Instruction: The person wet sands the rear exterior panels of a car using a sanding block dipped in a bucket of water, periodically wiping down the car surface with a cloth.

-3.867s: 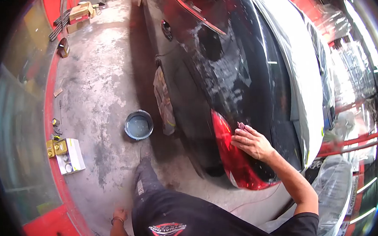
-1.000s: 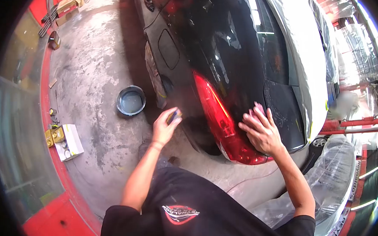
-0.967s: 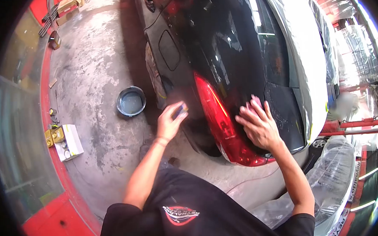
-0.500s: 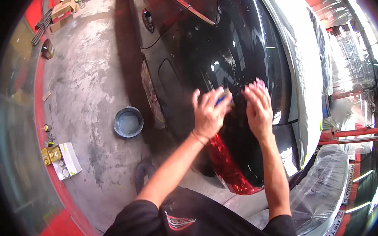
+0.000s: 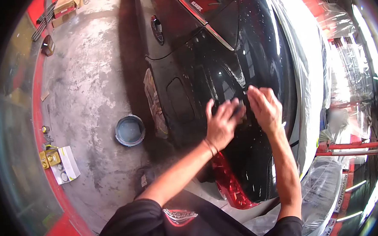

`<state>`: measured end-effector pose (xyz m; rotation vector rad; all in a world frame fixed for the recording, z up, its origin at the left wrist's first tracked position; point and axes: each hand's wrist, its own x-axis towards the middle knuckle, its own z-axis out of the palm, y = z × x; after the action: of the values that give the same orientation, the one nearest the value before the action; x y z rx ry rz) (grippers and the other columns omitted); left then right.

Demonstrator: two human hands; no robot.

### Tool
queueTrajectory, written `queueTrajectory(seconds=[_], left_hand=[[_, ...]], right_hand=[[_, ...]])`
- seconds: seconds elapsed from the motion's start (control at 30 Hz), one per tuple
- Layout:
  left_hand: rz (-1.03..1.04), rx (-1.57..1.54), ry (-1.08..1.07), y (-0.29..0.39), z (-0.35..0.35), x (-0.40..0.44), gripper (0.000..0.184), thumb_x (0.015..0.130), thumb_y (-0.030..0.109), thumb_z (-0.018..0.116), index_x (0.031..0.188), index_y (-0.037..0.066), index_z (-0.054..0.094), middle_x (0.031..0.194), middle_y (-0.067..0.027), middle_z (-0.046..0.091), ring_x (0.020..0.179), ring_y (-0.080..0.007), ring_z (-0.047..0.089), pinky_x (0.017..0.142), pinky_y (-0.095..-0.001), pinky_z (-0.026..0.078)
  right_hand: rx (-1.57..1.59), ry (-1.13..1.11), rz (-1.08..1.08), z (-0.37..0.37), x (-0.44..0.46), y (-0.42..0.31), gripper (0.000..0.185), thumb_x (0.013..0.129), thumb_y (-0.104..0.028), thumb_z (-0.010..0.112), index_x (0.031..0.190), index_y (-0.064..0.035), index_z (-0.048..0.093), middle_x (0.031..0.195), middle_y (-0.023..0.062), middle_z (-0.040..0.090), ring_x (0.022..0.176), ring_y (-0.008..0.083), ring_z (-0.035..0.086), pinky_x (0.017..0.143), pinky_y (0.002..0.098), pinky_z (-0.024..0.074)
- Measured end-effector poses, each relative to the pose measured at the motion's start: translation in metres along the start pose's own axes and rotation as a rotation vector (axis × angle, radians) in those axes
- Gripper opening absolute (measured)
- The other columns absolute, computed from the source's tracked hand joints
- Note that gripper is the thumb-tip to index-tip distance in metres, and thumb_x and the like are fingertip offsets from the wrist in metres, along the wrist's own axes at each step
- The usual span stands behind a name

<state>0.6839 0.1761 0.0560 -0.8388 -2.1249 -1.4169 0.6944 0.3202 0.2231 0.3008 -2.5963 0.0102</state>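
Observation:
My left hand (image 5: pixel 223 124) is over the wet black rear panel (image 5: pixel 242 158) of a car, palm down and smeared by motion. A small dark block (image 5: pixel 241 111) shows at its fingertips; its kind is unclear. My right hand (image 5: pixel 266 109) is beside it, apart, with fingers bent and pressed together near the panel. Whatever lies under those fingers is hidden. Below the left wrist is the car's red tail light (image 5: pixel 233 184). Water drops and streaks shine on the paint.
A bucket of water (image 5: pixel 130 130) stands on the concrete floor (image 5: pixel 84 80) left of the car. Yellow containers (image 5: pixel 50 157) and a white box (image 5: pixel 69 165) lie farther left. Plastic sheeting (image 5: pixel 308 77) covers the car's right part. A red metal stand (image 5: pixel 353 148) is at right.
The view has shifted, so the car and bucket sit slightly lower. Both hands appear a little farther right and lower in view. My right fingers have drawn closer together.

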Motion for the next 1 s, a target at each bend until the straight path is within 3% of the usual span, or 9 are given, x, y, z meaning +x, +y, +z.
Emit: queueTrajectory(seconds=[0.1, 0.13, 0.17, 0.3, 0.37, 0.43, 0.6, 0.77, 1.0], left_hand=[[-0.097, 0.065, 0.137, -0.062, 0.006, 0.115, 0.042, 0.103, 0.023, 0.079, 0.145, 0.023, 0.081, 0.156, -0.0059, 0.073, 0.141, -0.0262, 0.066, 0.127, -0.0671, 0.032], [-0.145, 0.080, 0.206, -0.090, 0.013, 0.151, 0.045, 0.101, 0.026, 0.080, 0.146, 0.018, 0.077, 0.149, -0.0055, 0.074, 0.130, -0.0261, 0.068, 0.123, -0.0666, 0.033], [-0.196, 0.116, 0.255, -0.117, 0.020, 0.179, 0.043, 0.103, 0.028, 0.079, 0.144, 0.018, 0.077, 0.144, -0.0043, 0.075, 0.125, -0.0266, 0.068, 0.120, -0.0647, 0.035], [-0.264, 0.136, 0.251, -0.114, 0.026, 0.166, 0.046, 0.103, 0.029, 0.079, 0.149, 0.022, 0.075, 0.152, -0.0052, 0.070, 0.131, -0.0272, 0.065, 0.122, -0.0643, 0.034], [-0.236, 0.165, 0.194, -0.102, 0.030, 0.121, 0.052, 0.101, 0.029, 0.081, 0.152, 0.022, 0.074, 0.160, -0.0057, 0.066, 0.139, -0.0261, 0.062, 0.128, -0.0644, 0.030], [-0.243, 0.157, 0.151, -0.110, 0.022, 0.128, 0.052, 0.102, 0.028, 0.081, 0.153, 0.021, 0.073, 0.160, -0.0059, 0.067, 0.141, -0.0255, 0.062, 0.127, -0.0637, 0.030], [-0.179, 0.136, 0.215, -0.171, 0.026, 0.202, 0.043, 0.104, 0.025, 0.078, 0.147, 0.021, 0.076, 0.157, -0.0022, 0.070, 0.136, -0.0241, 0.065, 0.123, -0.0596, 0.033], [-0.204, 0.097, 0.132, -0.146, 0.017, 0.144, 0.045, 0.106, 0.024, 0.076, 0.151, 0.022, 0.075, 0.160, -0.0038, 0.070, 0.143, -0.0253, 0.062, 0.127, -0.0589, 0.029], [-0.269, 0.139, 0.107, -0.172, 0.012, 0.222, 0.040, 0.108, 0.024, 0.072, 0.147, 0.017, 0.077, 0.155, -0.0023, 0.072, 0.139, -0.0251, 0.065, 0.122, -0.0594, 0.032]], right_hand=[[-0.077, -0.024, -0.084, 0.011, 0.046, 0.024, 0.036, 0.096, -0.010, 0.090, 0.131, -0.0093, 0.081, 0.109, 0.0109, 0.075, 0.103, 0.0327, 0.077, 0.089, 0.0423, 0.0629], [-0.128, -0.070, -0.016, 0.009, 0.048, 0.024, 0.040, 0.094, -0.011, 0.090, 0.133, -0.0117, 0.081, 0.125, 0.0109, 0.074, 0.121, 0.0350, 0.073, 0.105, 0.0467, 0.0573], [-0.141, -0.089, -0.041, 0.006, 0.044, 0.021, 0.042, 0.092, -0.012, 0.089, 0.133, -0.0131, 0.080, 0.129, 0.0102, 0.073, 0.126, 0.0347, 0.071, 0.108, 0.0480, 0.0549], [-0.158, -0.205, -0.120, -0.003, 0.025, 0.017, 0.051, 0.085, -0.012, 0.087, 0.135, -0.0175, 0.080, 0.146, 0.0051, 0.069, 0.146, 0.0338, 0.061, 0.119, 0.0542, 0.0467], [-0.088, -0.243, -0.121, -0.008, 0.030, 0.024, 0.051, 0.083, -0.013, 0.087, 0.133, -0.0182, 0.081, 0.148, 0.0041, 0.069, 0.147, 0.0330, 0.061, 0.120, 0.0543, 0.0464], [-0.099, -0.240, -0.157, -0.009, 0.028, 0.031, 0.050, 0.083, -0.013, 0.087, 0.133, -0.0187, 0.082, 0.148, 0.0033, 0.070, 0.146, 0.0323, 0.061, 0.119, 0.0542, 0.0466], [-0.104, -0.218, -0.179, -0.009, 0.025, 0.038, 0.050, 0.082, -0.012, 0.086, 0.131, -0.0201, 0.083, 0.148, 0.0021, 0.070, 0.144, 0.0302, 0.064, 0.118, 0.0527, 0.0477], [-0.111, -0.176, -0.170, -0.010, 0.024, 0.036, 0.051, 0.081, -0.011, 0.085, 0.131, -0.0213, 0.083, 0.146, 0.0005, 0.071, 0.142, 0.0293, 0.065, 0.117, 0.0526, 0.0490], [-0.106, -0.137, -0.165, -0.015, 0.028, 0.025, 0.046, 0.082, -0.008, 0.085, 0.126, -0.0195, 0.082, 0.142, -0.0008, 0.073, 0.138, 0.0280, 0.068, 0.114, 0.0507, 0.0515]])
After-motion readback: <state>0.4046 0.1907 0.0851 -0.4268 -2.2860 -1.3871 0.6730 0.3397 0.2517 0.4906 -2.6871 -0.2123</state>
